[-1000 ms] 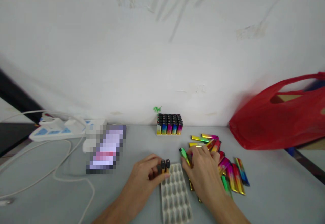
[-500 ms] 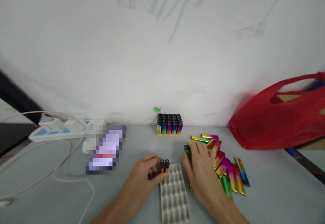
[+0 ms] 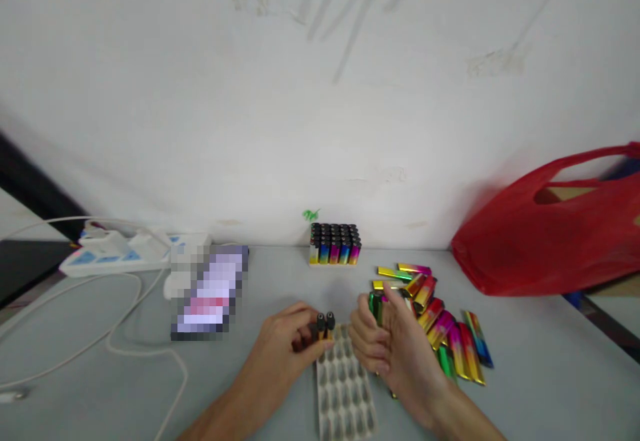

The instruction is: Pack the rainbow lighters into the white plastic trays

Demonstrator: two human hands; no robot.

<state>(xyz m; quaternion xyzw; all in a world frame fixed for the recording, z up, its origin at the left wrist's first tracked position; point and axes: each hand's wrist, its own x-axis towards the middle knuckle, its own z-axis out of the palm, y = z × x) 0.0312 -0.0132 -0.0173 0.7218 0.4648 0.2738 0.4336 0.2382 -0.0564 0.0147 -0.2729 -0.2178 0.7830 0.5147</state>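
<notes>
My left hand is closed at the far left corner of a pale tray with rows of oval slots. Between its thumb and fingers stand two lighters, upright, black tops showing and lower bodies mostly hidden. My right hand is beside the tray's right edge, palm turned toward the left and fingers curled. A shiny green lighter shows in its grasp, with a purple one close against it; their lower ends are hidden. Behind that hand lies a loose pile of shiny multicoloured lighters.
Near the wall stands a full block of upright lighters in a tray. A red bag sits at the right. To the left are a pixelated phone, a white power strip and a loose white cable.
My right hand has turned from palm down over the pile to palm facing left, fingers curled, bringing the green lighter slightly toward the right. My left hand and its two lighters stay in place.
</notes>
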